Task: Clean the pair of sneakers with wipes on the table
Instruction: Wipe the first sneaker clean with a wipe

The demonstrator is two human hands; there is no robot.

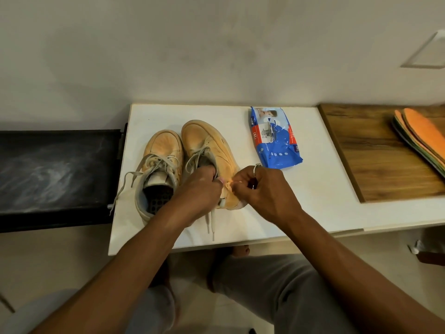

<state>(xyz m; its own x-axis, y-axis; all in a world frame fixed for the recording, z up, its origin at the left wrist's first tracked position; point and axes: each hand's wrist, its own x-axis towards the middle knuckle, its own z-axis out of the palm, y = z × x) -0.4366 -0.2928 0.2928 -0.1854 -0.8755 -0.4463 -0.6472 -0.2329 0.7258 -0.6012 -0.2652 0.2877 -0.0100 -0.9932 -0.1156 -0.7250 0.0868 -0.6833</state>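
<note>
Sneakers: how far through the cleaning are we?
Done: nothing clearly; both still look dingy. In hand: the left hand grips the right-side sneaker at its collar, and the right hand pinches what seems a wipe at its heel. Left: most of that sneaker and the left-side sneaker; the wipes pack lies alongside.

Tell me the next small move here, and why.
Probably let the right hand go and reach to the wipes pack to pull a wipe. The left hand grips the right sneaker at its collar and the right hand pinches its heel side, but no wipe shows in either hand; the pack lies just beyond the right hand.
</note>
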